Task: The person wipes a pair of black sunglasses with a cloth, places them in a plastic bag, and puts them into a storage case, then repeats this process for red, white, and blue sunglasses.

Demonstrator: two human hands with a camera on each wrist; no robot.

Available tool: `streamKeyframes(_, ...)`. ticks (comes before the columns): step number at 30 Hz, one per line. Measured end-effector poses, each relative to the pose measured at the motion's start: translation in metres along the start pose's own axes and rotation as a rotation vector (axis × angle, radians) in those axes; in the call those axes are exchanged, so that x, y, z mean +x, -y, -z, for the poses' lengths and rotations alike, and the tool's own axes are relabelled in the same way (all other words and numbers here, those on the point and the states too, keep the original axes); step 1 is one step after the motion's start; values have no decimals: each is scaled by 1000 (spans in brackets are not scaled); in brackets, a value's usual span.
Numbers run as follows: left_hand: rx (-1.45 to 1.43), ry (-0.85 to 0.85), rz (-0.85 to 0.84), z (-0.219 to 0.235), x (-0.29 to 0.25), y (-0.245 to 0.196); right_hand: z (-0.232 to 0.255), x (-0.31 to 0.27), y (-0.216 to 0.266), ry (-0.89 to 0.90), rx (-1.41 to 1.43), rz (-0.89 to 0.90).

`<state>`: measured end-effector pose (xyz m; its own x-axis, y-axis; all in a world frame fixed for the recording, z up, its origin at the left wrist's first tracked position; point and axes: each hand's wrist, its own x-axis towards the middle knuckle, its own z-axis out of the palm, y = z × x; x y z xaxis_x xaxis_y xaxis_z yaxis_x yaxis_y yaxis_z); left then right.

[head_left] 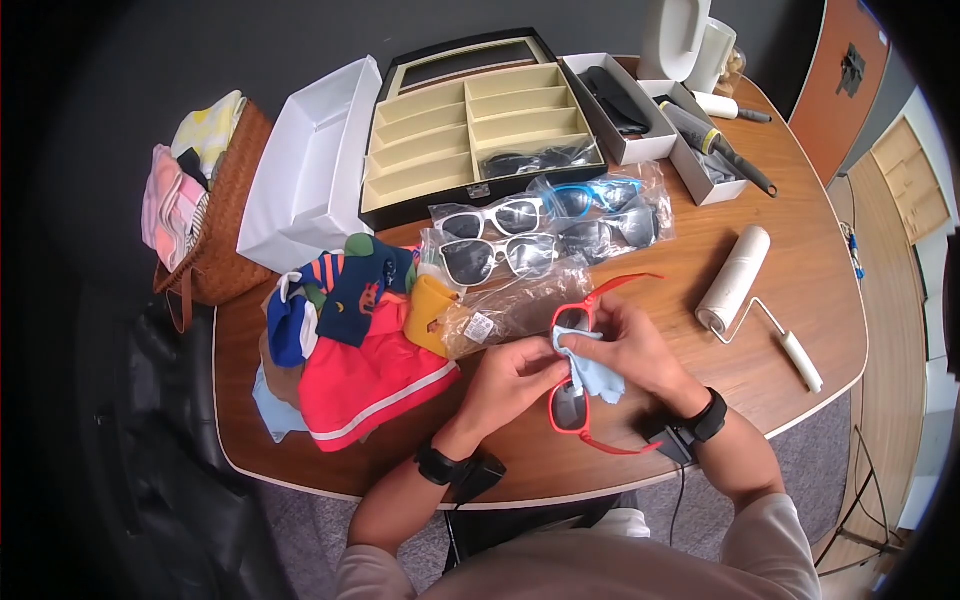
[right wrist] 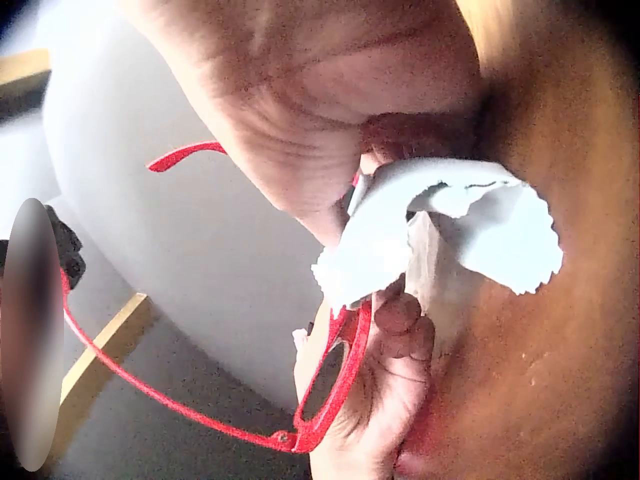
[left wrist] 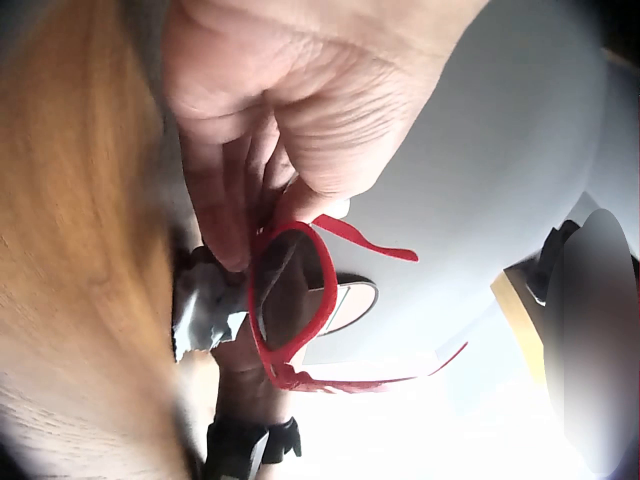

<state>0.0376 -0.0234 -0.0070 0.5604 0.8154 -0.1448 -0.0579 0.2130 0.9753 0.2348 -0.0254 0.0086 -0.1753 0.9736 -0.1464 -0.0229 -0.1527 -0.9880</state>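
Note:
Red-framed sunglasses with dark lenses are up in front of the body, turned so one lens lies above the other in the head view, temples unfolded to the right. The left hand pinches the frame near its middle. With thumb and fingers, the right hand holds a light blue cloth folded over the frame beside the far lens. In the right wrist view the cloth drapes from under the right hand and covers part of the frame. The left wrist view shows one lens uncovered.
Bagged sunglasses and a clear plastic sleeve lie just beyond the hands. Clothes are piled left, near a white box and a compartmented case. A lint roller lies right.

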Motion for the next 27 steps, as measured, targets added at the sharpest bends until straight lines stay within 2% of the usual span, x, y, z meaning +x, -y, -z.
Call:
streamKeyframes(4, 49, 32, -6, -1, -1, 2, 3, -1, -4, 14, -201, -25)
streamKeyframes(10, 116, 29, -12, -2, -1, 0, 0, -4, 2, -3, -176, -96)
streamKeyframes(16, 118, 56, -9, 0, 1, 7, 3, -3, -6, -30, -241, 31)
streamKeyframes(19, 114, 53, -10, -2, 1, 2, -1, -7, 7, -55, -157, -41)
streamKeyframes(22, 111, 66, 5, -1, 1, 7, -2, -8, 10, -56, -257, -73)
streamKeyframes(25, 56, 55, -13, -3, 1, 7, 4, -6, 1, 4, -372, -30)
streamKeyframes(27, 49, 55, -1, -4, 1, 3, 1, -6, 3, 25, -309, 1)
